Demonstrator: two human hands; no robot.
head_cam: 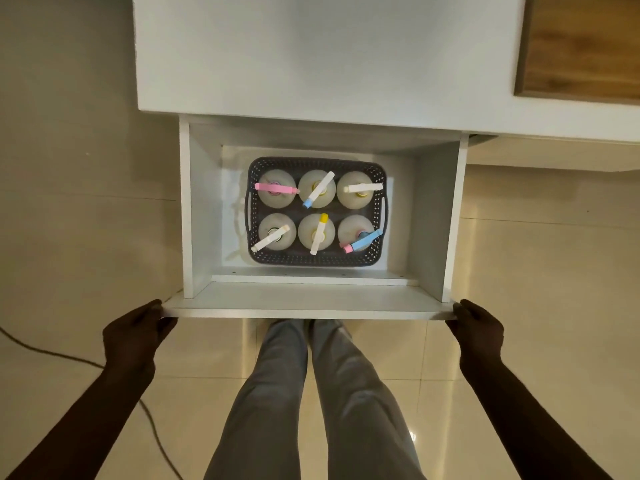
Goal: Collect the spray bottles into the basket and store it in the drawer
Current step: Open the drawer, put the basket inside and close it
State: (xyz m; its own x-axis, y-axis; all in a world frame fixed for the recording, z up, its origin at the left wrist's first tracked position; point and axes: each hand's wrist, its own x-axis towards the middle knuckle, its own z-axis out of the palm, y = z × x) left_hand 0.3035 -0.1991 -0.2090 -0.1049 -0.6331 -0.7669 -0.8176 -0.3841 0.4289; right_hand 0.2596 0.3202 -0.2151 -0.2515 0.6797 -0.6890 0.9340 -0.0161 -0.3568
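A white drawer (pixel 308 306) is pulled out from under a white counter. Inside it sits a dark grey perforated basket (pixel 317 260) holding several translucent spray bottles (pixel 316 188) in two rows, with pink, blue, white and yellow nozzles. My left hand (pixel 138 332) grips the left end of the drawer's front panel. My right hand (pixel 479 332) grips the right end of the same panel. Both hands are well in front of the basket and do not touch it.
The white counter top (pixel 311 53) overhangs the back of the drawer, with a wooden panel (pixel 581 46) at the far right. My grey-trousered legs (pixel 311 393) stand just below the drawer front. A dark cable (pixel 52 355) runs across the tiled floor at left.
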